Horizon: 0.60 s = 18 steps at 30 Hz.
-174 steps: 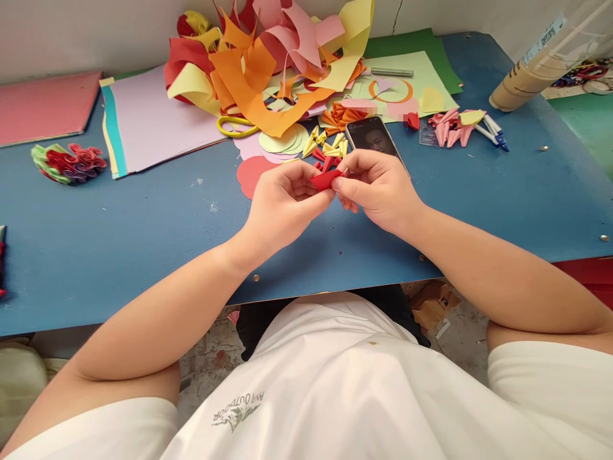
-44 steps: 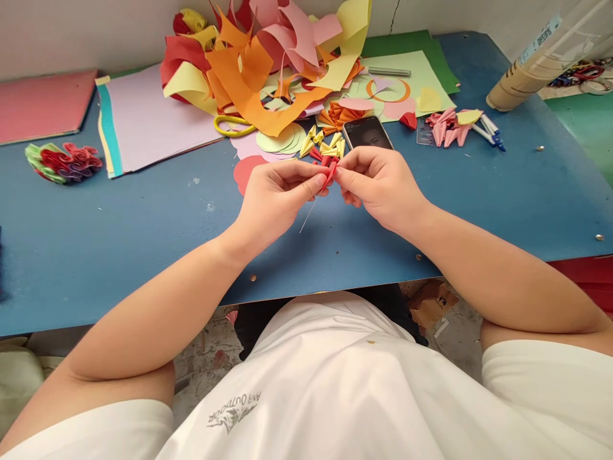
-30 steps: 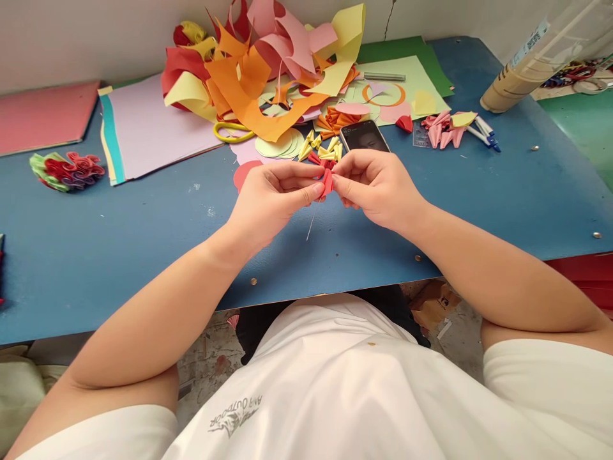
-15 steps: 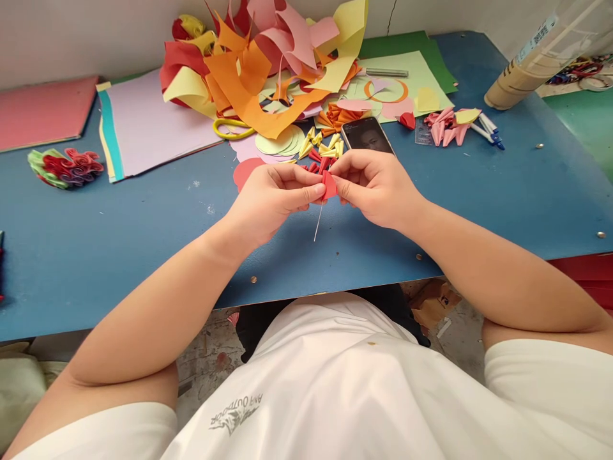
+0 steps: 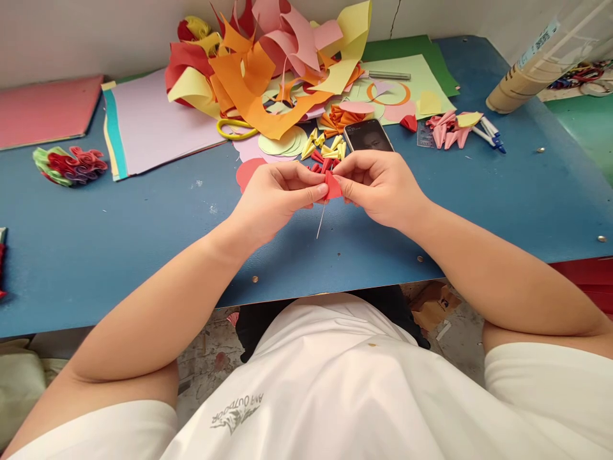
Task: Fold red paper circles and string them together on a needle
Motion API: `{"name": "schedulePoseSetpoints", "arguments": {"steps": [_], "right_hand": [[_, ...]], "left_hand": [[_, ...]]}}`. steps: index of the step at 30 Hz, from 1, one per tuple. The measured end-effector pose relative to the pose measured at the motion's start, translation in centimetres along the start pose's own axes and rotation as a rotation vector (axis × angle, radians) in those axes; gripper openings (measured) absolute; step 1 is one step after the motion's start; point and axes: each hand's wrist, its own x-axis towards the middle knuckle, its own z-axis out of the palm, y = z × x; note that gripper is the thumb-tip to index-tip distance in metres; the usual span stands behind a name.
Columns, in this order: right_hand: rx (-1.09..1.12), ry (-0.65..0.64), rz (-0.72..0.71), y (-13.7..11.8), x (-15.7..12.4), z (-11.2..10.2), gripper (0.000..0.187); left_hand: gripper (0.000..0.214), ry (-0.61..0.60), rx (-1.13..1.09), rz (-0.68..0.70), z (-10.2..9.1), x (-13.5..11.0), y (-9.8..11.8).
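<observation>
Both hands meet above the blue table [image 5: 143, 236]. My left hand [image 5: 275, 198] and my right hand [image 5: 378, 185] each pinch a small folded red paper piece [image 5: 331, 186] between thumb and fingers. A thin pale stick or wire [image 5: 320, 221] hangs down from the paper toward the table. Just beyond the hands lie small yellow and red folded paper cones [image 5: 326, 148] and a phone [image 5: 368, 135].
A heap of cut coloured paper scraps [image 5: 268, 57] with yellow-handled scissors [image 5: 234, 130] fills the back. Lilac sheets [image 5: 153, 121] and a pink pad [image 5: 43, 108] lie left, with a ruffled paper flower [image 5: 69, 164]. Pink cones and pens [image 5: 460, 124] and a tipped bottle [image 5: 527, 70] are at the right.
The red piece went from a wider flat shape to a small tight fold, and a thin stick now hangs below it. The hands stay pinched together in the same spot.
</observation>
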Motion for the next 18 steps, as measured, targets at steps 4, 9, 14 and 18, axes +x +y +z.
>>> {"name": "schedulePoseSetpoints", "arguments": {"steps": [4,9,14,18], "right_hand": [[0.003,0.010,0.016,-0.08,0.04,-0.04,0.054],[0.065,0.002,0.047,-0.10,0.03,-0.14,0.054],[0.207,-0.033,0.218,-0.03,-0.04,0.26,0.053],[0.359,-0.060,0.335,0.16,-0.15,0.75,0.042]], "left_hand": [[0.038,-0.014,-0.011,-0.015,-0.13,0.05,0.21],[0.035,-0.023,-0.062,-0.068,-0.37,0.26,0.20],[0.036,0.049,-0.069,-0.029,-0.51,0.40,-0.30],[0.032,0.104,-0.077,0.002,-0.58,0.52,-0.73]]}}
